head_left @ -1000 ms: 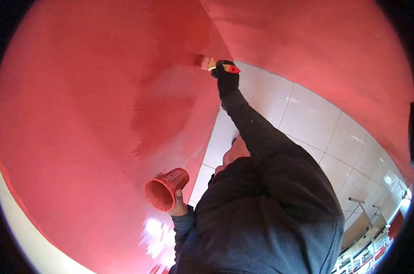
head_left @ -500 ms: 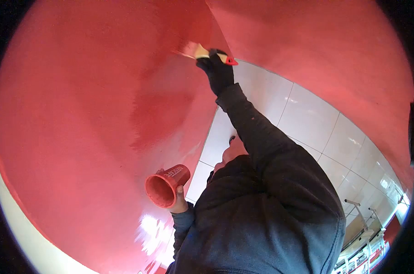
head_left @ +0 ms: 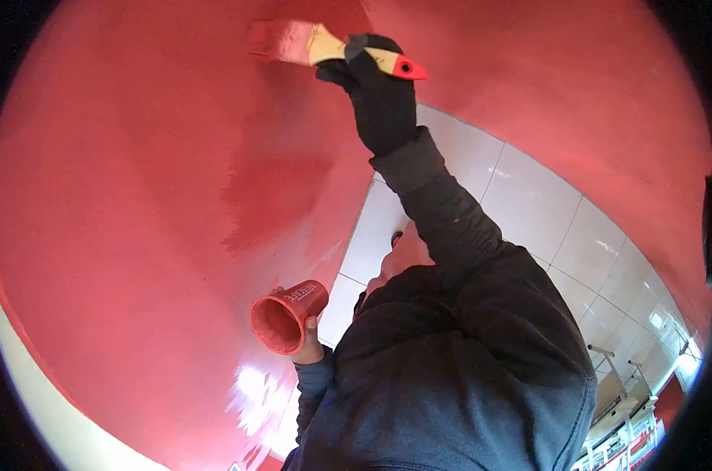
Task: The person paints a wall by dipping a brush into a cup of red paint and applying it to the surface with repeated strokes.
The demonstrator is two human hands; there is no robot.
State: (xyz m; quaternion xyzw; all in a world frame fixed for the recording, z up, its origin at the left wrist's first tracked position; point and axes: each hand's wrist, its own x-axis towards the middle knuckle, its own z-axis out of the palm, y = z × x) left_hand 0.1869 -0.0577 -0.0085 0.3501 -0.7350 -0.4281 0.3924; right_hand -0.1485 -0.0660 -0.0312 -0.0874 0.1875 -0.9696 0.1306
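Brush (head_left: 309, 43): flat, pale wood handle with a red end tip, bristles loaded with red paint; bristles lie flat on the red wall (head_left: 136, 196), just left of the right hand (head_left: 379, 94); red tip sticks out on that hand's other side, to the right.

Cup (head_left: 287, 316): red plastic, white lettering on the side, tilted so its open mouth faces the camera, inside coated red; it sits in the left hand (head_left: 309, 349), far below the brush hand and left of it.

Counts: one brush; one cup; two hands; one black glove (head_left: 387, 118), on the right hand only; left hand bare.

Right hand: raised, fingers closed tight round the brush handle mid-length, thumb side toward the bristles; dark sleeve (head_left: 450, 228) runs down from the wrist.

Left hand: wrapped round the cup's lower body, thumb lying on the side near the rim; closed grip.

Near the hands: darker wet patch (head_left: 269, 196) on the wall below the brush; white tiles (head_left: 528, 212) to the right of the raised arm.
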